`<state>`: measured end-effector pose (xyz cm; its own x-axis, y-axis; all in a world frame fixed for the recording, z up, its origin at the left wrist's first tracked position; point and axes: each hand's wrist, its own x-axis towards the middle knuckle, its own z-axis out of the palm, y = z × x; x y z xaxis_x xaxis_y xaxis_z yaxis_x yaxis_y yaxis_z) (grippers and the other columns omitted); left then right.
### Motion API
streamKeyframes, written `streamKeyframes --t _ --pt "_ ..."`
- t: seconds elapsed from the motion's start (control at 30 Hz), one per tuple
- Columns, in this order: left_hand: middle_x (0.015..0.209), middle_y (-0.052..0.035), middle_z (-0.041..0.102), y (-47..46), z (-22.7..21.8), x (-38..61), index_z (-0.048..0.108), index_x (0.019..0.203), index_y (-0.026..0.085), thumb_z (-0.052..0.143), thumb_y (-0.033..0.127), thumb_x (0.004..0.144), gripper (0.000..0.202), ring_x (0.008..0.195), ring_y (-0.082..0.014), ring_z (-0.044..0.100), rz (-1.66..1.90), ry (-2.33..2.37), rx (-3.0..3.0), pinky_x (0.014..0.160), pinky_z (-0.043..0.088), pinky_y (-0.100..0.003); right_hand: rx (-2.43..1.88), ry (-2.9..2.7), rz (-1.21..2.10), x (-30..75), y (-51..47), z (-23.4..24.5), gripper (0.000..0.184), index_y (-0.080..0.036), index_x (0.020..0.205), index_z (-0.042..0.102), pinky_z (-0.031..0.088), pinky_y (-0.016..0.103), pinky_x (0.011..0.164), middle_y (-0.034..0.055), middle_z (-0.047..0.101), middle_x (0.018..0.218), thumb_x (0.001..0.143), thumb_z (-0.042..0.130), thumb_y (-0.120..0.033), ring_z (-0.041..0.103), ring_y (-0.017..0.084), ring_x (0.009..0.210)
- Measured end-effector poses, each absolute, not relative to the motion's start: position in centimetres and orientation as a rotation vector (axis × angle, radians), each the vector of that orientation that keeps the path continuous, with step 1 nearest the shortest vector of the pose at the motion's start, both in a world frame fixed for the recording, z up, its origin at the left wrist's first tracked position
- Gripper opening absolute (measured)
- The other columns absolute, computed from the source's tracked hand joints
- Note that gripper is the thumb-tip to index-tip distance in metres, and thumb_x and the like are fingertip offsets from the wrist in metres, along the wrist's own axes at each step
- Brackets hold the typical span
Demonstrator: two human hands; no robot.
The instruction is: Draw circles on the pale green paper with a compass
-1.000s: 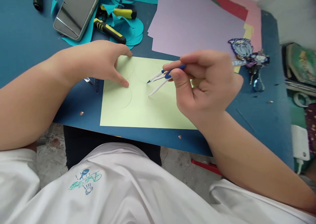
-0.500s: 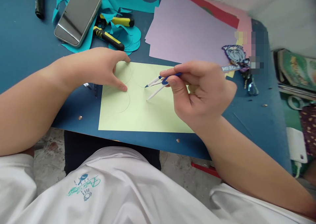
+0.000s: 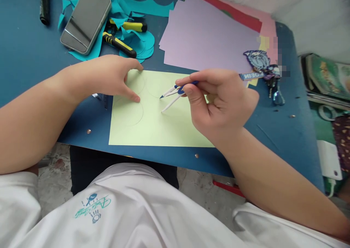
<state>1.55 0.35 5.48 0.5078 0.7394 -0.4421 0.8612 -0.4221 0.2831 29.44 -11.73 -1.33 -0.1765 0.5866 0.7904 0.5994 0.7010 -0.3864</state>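
Note:
A pale yellow-green sheet of paper (image 3: 153,131) lies near the front edge of the blue table, with faint drawn circles on its left part. My left hand (image 3: 117,74) rests on the sheet's upper left corner, thumb and fingers spread. Between the thumb and fingers of my right hand (image 3: 221,98) is a white and blue drawing compass (image 3: 172,103), held at a slant with its two legs pointing left over the middle of the paper. Part of a clear ruler (image 3: 102,100) shows beneath my left wrist.
Lilac sheets (image 3: 205,36) lie behind the paper, overlapping red and pink ones. At the back left are a phone (image 3: 86,22), teal paper scraps (image 3: 147,7), teal cut circles (image 3: 147,45), and yellow-black cutters (image 3: 119,45). Keys with a lanyard (image 3: 273,84) lie right; a marker (image 3: 45,5) lies far left.
More of a circle's line shows on the paper left of the compass. Both hands keep almost the same places; the view has shifted slightly.

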Motion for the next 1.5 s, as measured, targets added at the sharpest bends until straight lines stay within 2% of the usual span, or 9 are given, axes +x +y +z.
streamKeyframes --t 0.2,0.43,0.6,0.7,0.8,1.03,1.17,1.33,1.5 --pt "0.149 -0.0125 0.084 0.3 4.9 1.5 0.049 0.190 0.036 0.082 0.095 0.079 0.131 0.136 -0.0448 0.069 -0.348 1.356 2.300 0.110 0.054 -0.047 -0.951 -1.860 0.000 29.6 -11.7 -1.2 0.019 -0.041 0.138 0.080 0.075 0.039 0.076 -0.0022 0.097 0.116 0.121 0.077 -0.034 0.095 0.026 0.093" --pt "0.152 -0.0118 0.082 -0.5 4.7 1.2 0.047 0.193 0.036 0.081 0.097 0.079 0.134 0.158 -0.0534 0.058 -0.267 1.361 2.214 0.127 0.045 -0.054 -1.008 -1.845 -0.090 29.2 -11.6 -1.8 0.011 -0.036 0.130 0.078 0.077 0.038 0.073 -0.0007 0.097 0.112 0.122 0.075 -0.042 0.094 0.025 0.088" --pt "0.144 -0.0107 0.085 -0.3 4.4 1.2 0.051 0.191 0.038 0.086 0.093 0.076 0.131 0.153 -0.0515 0.061 -0.234 1.369 2.212 0.121 0.048 -0.050 -0.954 -1.815 -0.121 28.9 -11.3 -1.5 0.009 -0.034 0.127 0.079 0.075 0.033 0.069 -0.0007 0.096 0.105 0.121 0.078 -0.041 0.093 0.022 0.080" --pt "0.147 -0.0115 0.083 -0.1 4.3 1.3 0.054 0.189 0.039 0.086 0.093 0.075 0.131 0.147 -0.0507 0.064 -0.244 1.377 2.225 0.120 0.049 -0.051 -0.916 -1.826 -0.097 29.0 -11.4 -1.5 0.009 -0.033 0.128 0.080 0.075 0.034 0.070 -0.0003 0.096 0.106 0.120 0.079 -0.038 0.093 0.022 0.081" --pt "0.149 -0.0122 0.082 0.2 4.2 1.3 0.053 0.190 0.039 0.086 0.094 0.072 0.134 0.146 -0.0514 0.066 -0.260 1.392 2.240 0.121 0.051 -0.051 -1.017 -1.845 -0.005 29.3 -11.8 -1.6 0.015 -0.035 0.131 0.081 0.078 0.038 0.076 0.0024 0.096 0.111 0.123 0.073 -0.045 0.094 0.025 0.088" --pt "0.138 -0.0017 0.079 0.9 4.1 1.2 0.048 0.188 0.058 0.082 0.097 0.067 0.132 0.151 -0.0514 0.069 -0.351 1.399 2.212 0.121 0.053 -0.051 -1.022 -1.903 0.150 29.7 -12.4 -1.7 0.022 -0.038 0.137 0.086 0.080 0.043 0.087 0.0055 0.095 0.120 0.124 0.070 -0.047 0.093 0.027 0.096" --pt "0.140 -0.0055 0.082 0.8 4.1 1.1 0.052 0.189 0.050 0.087 0.097 0.068 0.134 0.153 -0.0529 0.065 -0.297 1.358 2.228 0.122 0.053 -0.053 -0.954 -1.872 0.204 29.2 -12.1 -1.8 0.022 -0.038 0.136 0.087 0.080 0.045 0.086 0.0072 0.093 0.118 0.123 0.072 -0.047 0.092 0.028 0.098" --pt "0.137 -0.0126 0.083 0.3 4.5 1.3 0.055 0.188 0.033 0.085 0.095 0.076 0.131 0.135 -0.0471 0.072 -0.290 1.347 2.305 0.110 0.055 -0.051 -0.958 -1.932 0.246 28.6 -12.3 -1.3 0.026 -0.034 0.130 0.088 0.080 0.041 0.083 0.0087 0.093 0.112 0.124 0.067 -0.048 0.091 0.026 0.094" --pt "0.140 -0.0116 0.084 0.0 5.0 1.2 0.054 0.190 0.030 0.084 0.093 0.077 0.132 0.140 -0.0456 0.069 -0.273 1.319 2.285 0.117 0.052 -0.047 -0.907 -1.998 0.251 28.5 -12.7 -0.8 0.025 -0.033 0.129 0.087 0.079 0.039 0.084 0.0072 0.094 0.111 0.125 0.066 -0.045 0.092 0.025 0.096"
